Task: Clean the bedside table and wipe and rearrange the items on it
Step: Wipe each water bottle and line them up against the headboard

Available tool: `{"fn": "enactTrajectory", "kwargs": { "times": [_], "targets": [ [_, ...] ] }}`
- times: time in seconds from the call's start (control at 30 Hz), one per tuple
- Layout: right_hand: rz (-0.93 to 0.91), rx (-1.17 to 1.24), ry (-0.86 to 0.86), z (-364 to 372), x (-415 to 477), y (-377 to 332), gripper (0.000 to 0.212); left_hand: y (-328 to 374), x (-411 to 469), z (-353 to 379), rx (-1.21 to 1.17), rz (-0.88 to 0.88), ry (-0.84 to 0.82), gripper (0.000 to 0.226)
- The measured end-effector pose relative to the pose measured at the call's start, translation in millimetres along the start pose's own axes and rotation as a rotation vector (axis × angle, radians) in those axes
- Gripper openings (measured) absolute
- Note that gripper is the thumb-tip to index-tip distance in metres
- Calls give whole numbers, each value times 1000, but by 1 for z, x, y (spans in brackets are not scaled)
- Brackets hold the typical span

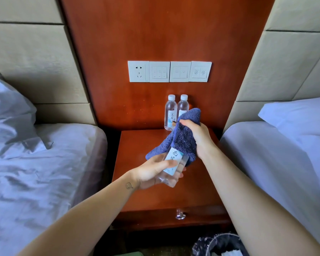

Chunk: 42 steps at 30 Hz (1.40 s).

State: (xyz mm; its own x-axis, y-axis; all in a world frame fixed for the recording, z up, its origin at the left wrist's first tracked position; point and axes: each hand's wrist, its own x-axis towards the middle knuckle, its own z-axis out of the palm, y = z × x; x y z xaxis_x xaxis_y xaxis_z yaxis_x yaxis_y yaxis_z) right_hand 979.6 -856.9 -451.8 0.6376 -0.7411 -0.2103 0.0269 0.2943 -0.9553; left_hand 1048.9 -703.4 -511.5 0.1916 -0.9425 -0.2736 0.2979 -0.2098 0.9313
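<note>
Two hands grip: left hand [151, 171] a clear plastic bottle [172, 162], right hand [199, 138] a fluffy blue towel [181, 140].

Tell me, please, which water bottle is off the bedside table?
The bottle held tilted in the left hand, its top inside the blue towel the right hand grips; the other two stand upright at the table back.

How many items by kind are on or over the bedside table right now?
Clear plastic water bottles: 3 (two standing at the back of the red-brown wooden bedside table, one in the left hand)
Dark blue terry cloth: 1 (in the right hand, over the held bottle's top)
Total: 4
</note>
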Motion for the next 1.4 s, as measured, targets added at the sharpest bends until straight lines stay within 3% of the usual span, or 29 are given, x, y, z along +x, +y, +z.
{"fn": "enactTrajectory", "kwargs": {
  "times": [0.1,0.2,0.27,0.37,0.47,0.53,0.6,0.73,0.9,1.03,1.2,1.27,1.4],
  "targets": [
    [-28,-36,93,1,6,3,14,3,5,10,154,58,136,48],
    [-82,-70,247,6,14,12,22,-5,10,22,559,148,428,40],
    [-113,-130,350,9,17,15,29,-13,14,29,695,222,524,43],
    [-117,-160,367,8,18,10,31,-16,16,23,657,242,516,52],
    [-119,-121,351,0,21,3,25,-16,10,5,395,72,264,68],
    [-131,-107,317,-3,24,-1,22,-21,9,4,289,2,157,65],
    [-154,-102,298,-1,24,-4,30,-26,14,10,304,49,243,48],
    [-203,-113,373,3,18,-3,46,-20,24,18,751,183,533,50],
    [-157,-118,379,9,2,17,62,-24,35,17,770,233,537,51],
    [-115,-46,297,8,-6,35,55,-20,37,6,615,268,387,84],
    [-23,82,206,-4,-5,20,38,0,23,7,421,246,83,28],
    [0,111,162,-12,-3,10,27,13,16,6,369,178,2,32],
    [47,208,84,-20,7,-5,35,13,3,5,180,57,-151,48]
  ]
}}
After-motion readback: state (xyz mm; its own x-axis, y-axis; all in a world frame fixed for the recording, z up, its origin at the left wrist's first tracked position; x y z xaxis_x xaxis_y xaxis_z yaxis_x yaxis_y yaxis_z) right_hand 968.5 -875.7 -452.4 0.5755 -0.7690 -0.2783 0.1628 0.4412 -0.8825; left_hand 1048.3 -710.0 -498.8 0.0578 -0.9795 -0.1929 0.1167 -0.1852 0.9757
